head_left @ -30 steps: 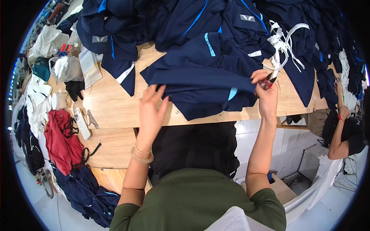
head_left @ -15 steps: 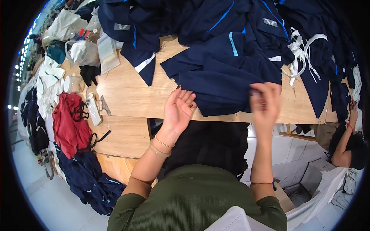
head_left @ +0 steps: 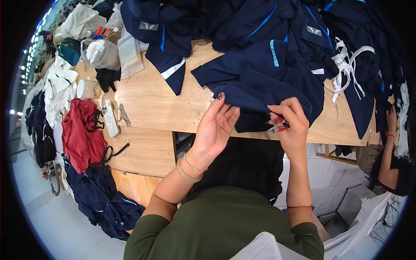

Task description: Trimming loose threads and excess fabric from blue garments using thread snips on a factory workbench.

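Navy garment (head_left: 264, 86), on the bench (head_left: 151, 104) edge before me: soft, light, limp cloth, best pinched at its hem, where my right hand (head_left: 292, 123) closed small snips (head_left: 275, 125) and my left hand (head_left: 216, 123) lay open against it.

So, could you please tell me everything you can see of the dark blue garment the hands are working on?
The dark blue garment looks like soft woven cloth with a light blue stripe. It lies crumpled on the wooden table, its lower edge hanging over the front. The left hand presses flat against that edge; the right hand pinches it, holding a small tool against it. More dark blue clothes are piled behind and touch it.
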Tool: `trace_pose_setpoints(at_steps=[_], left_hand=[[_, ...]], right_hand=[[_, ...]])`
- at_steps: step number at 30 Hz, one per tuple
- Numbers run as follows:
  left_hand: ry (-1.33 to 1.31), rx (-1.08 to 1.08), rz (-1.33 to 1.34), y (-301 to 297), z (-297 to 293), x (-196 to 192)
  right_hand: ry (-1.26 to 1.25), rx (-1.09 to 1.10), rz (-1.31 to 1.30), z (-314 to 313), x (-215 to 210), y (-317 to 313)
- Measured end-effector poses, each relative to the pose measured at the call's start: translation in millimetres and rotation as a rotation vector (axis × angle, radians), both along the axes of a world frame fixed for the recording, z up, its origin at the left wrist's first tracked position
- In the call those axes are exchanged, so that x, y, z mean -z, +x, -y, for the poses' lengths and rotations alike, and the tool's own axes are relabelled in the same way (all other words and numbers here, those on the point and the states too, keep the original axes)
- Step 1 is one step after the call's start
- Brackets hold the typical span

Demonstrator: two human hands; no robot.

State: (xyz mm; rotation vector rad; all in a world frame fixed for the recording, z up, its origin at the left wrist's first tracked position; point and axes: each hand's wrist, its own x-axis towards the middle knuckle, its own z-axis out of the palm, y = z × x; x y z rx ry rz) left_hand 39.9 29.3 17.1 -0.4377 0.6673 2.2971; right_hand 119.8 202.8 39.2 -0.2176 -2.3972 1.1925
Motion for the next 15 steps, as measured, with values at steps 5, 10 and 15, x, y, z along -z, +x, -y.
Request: trace_pose_setpoints(at_steps=[5, 10, 15], left_hand=[[0.095, 0.018, -0.073, 6, -6, -22], [0.082, -0.023, -0.17, 10, -10, -27], [0.131, 0.006, -0.112, 12, -18, -34]], right_hand=[[-0.183, 0.002, 0.097, -6, -17, 13], [-0.661, -0.038, 0.014, 1, -31, 20], [-0.843, -0.053, 0.029, 17, -37, 15]])
